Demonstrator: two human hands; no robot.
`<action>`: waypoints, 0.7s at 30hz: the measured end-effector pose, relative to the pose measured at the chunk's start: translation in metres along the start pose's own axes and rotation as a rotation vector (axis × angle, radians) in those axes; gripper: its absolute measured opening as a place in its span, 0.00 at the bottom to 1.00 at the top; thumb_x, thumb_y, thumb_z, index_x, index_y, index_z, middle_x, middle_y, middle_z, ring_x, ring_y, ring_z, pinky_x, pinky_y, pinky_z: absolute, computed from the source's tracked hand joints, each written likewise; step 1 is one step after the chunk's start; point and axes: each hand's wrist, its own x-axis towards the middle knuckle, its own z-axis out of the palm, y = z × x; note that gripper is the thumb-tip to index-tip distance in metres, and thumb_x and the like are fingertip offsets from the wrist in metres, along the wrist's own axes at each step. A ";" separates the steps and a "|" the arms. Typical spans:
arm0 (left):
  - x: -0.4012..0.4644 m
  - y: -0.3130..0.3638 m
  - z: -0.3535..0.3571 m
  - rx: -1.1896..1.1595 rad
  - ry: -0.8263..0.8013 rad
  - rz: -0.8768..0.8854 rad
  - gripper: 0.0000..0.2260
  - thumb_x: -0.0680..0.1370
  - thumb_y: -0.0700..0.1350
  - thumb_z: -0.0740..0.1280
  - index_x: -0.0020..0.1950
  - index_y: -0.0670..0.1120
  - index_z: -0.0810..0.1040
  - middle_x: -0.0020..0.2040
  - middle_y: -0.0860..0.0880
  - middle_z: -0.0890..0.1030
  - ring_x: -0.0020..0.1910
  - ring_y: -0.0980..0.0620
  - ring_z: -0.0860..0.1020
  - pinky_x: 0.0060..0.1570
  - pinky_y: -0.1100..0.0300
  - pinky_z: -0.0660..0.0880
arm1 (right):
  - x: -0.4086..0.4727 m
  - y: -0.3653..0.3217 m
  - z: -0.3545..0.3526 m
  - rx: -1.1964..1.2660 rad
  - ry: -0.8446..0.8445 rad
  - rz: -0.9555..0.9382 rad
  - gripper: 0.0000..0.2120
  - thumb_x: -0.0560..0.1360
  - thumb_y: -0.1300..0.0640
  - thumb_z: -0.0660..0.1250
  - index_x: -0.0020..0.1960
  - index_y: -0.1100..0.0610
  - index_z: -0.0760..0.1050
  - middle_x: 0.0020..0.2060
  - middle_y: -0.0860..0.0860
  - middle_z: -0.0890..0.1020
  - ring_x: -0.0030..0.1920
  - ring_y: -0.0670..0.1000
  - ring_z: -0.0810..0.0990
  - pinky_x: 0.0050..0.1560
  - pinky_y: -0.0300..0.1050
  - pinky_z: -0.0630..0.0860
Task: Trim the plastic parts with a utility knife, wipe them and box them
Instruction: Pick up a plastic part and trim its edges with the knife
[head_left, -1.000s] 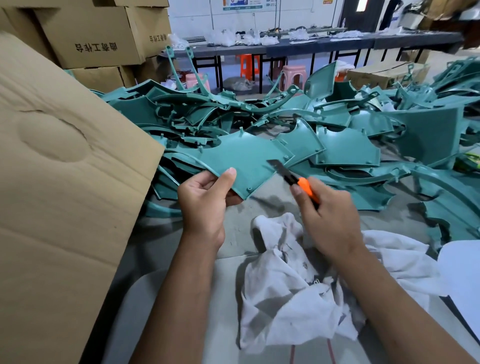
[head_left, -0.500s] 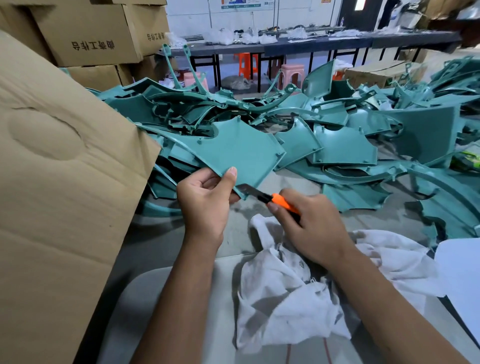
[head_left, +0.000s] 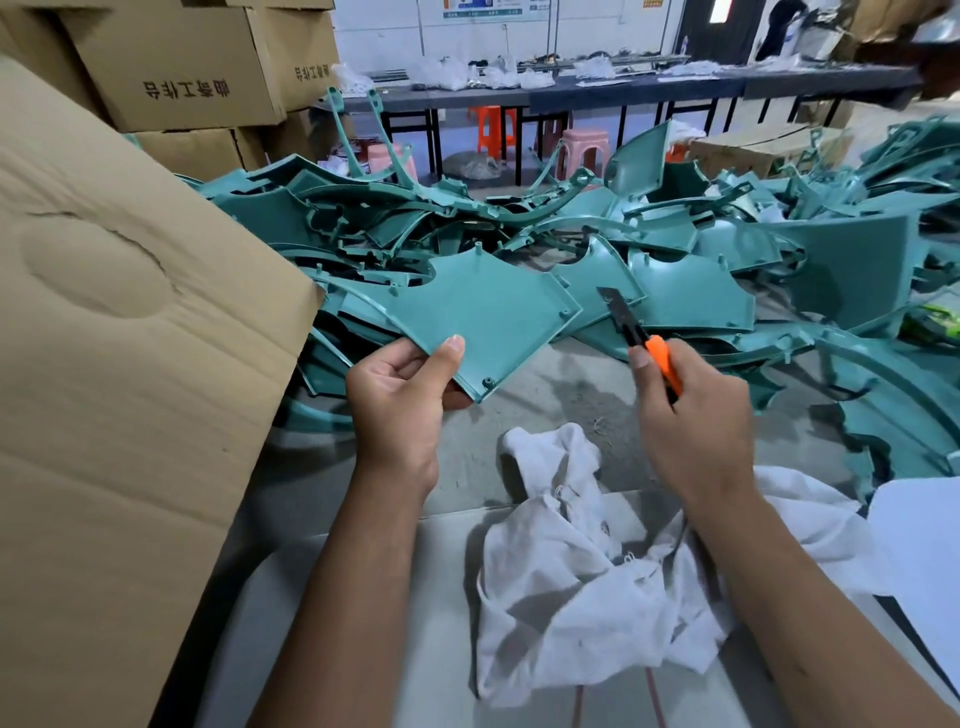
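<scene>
I see the big cardboard box flap (head_left: 130, 364) at left and the heap of teal plastic parts (head_left: 675, 249) ahead. My left hand (head_left: 400, 410) pinches one teal panel (head_left: 483, 312) above the white rag (head_left: 582, 571). My right hand (head_left: 696, 421) grips the orange utility knife (head_left: 641, 338), its blade just beside the panel. I judge trimming is in hand; next, the blade must meet the panel's right edge.

Flat teal plastic panel (head_left: 478, 306) held up, orange utility knife (head_left: 641, 338) just right

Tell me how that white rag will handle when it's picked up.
The white rag lies crumpled in soft folds, so it will likely hang limp. It looks thin and frayed, so probably light. Draped on the table, it seems unlikely to slide or roll.
</scene>
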 end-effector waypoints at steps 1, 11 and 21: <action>0.000 0.000 0.001 0.000 0.010 -0.008 0.08 0.78 0.34 0.71 0.43 0.45 0.86 0.42 0.48 0.88 0.38 0.52 0.85 0.34 0.59 0.81 | -0.002 -0.005 0.000 0.070 -0.045 -0.108 0.19 0.85 0.45 0.61 0.38 0.52 0.66 0.25 0.46 0.70 0.25 0.49 0.69 0.28 0.45 0.63; -0.001 0.006 -0.001 -0.087 -0.026 -0.080 0.06 0.78 0.34 0.70 0.47 0.42 0.85 0.41 0.47 0.87 0.36 0.52 0.84 0.30 0.62 0.78 | -0.003 -0.012 0.004 0.054 -0.087 -0.202 0.19 0.85 0.47 0.64 0.38 0.53 0.66 0.25 0.46 0.70 0.25 0.51 0.70 0.27 0.50 0.68; -0.002 0.019 -0.006 -0.172 -0.145 -0.168 0.11 0.81 0.33 0.63 0.52 0.42 0.84 0.50 0.43 0.87 0.46 0.47 0.86 0.40 0.54 0.83 | 0.003 0.001 -0.003 0.326 -0.027 -0.108 0.23 0.86 0.46 0.61 0.38 0.59 0.67 0.28 0.58 0.71 0.28 0.62 0.70 0.29 0.60 0.70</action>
